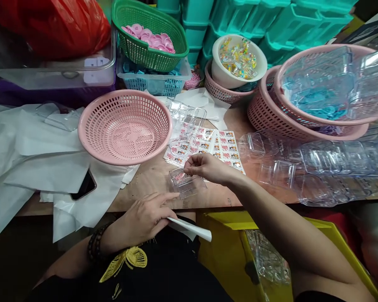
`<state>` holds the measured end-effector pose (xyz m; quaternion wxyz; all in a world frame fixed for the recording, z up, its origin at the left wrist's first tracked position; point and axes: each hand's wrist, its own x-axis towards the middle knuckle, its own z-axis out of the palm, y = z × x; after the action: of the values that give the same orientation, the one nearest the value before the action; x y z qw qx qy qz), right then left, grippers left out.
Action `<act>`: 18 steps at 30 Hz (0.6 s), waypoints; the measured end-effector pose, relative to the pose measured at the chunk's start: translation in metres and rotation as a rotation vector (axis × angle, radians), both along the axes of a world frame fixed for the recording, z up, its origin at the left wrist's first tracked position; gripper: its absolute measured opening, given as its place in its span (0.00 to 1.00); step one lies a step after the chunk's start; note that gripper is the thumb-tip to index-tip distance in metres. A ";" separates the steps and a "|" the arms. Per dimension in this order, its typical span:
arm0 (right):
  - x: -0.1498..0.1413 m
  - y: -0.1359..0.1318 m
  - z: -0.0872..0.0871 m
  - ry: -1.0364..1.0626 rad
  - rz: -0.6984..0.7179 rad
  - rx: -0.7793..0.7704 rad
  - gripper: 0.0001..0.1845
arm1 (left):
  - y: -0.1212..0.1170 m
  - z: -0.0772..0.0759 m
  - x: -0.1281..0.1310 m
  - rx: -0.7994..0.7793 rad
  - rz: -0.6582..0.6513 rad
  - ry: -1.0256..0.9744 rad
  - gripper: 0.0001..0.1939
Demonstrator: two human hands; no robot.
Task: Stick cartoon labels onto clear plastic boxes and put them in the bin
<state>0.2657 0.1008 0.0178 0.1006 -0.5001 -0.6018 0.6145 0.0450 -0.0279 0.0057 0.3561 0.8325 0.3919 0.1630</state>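
Observation:
A small clear plastic case lies near the table's front edge, with a bit of pink print showing at its upper left. My right hand is over the far side of it, thumb and forefinger pinched together; whatever is between them is too small to make out. At the case's near left corner, the forefinger of my left hand rests on or just beside it. That same hand grips a folded white paper sheet between thumb and fingers. Behind my right hand are sheets of printed stickers with pink and orange figures.
A pink basket stands left of the stickers. White papers and a phone lie further left. Rows of clear plastic cases fill the right, below stacked pink baskets. A white bowl and green basket stand behind.

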 end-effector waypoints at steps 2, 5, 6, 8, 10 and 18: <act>-0.001 0.003 0.000 -0.012 0.004 -0.015 0.12 | 0.001 -0.001 -0.002 -0.001 0.002 -0.011 0.12; -0.001 0.003 0.002 -0.038 -0.017 -0.011 0.11 | 0.004 -0.002 -0.003 -0.005 0.001 -0.019 0.12; -0.001 0.003 0.002 -0.047 -0.028 -0.006 0.11 | 0.005 -0.002 -0.004 -0.009 0.002 -0.019 0.12; -0.001 0.002 0.003 -0.059 -0.046 0.000 0.11 | 0.006 -0.002 -0.004 -0.015 0.004 -0.016 0.12; -0.001 0.001 0.002 -0.062 -0.053 0.004 0.11 | 0.008 -0.002 -0.003 -0.016 0.004 -0.018 0.12; 0.000 -0.001 -0.005 -0.095 -0.034 0.060 0.11 | 0.008 -0.005 0.000 -0.010 0.019 -0.043 0.12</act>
<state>0.2658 0.0995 0.0124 0.0972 -0.5357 -0.6155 0.5699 0.0452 -0.0195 0.0010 0.3670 0.8232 0.3931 0.1821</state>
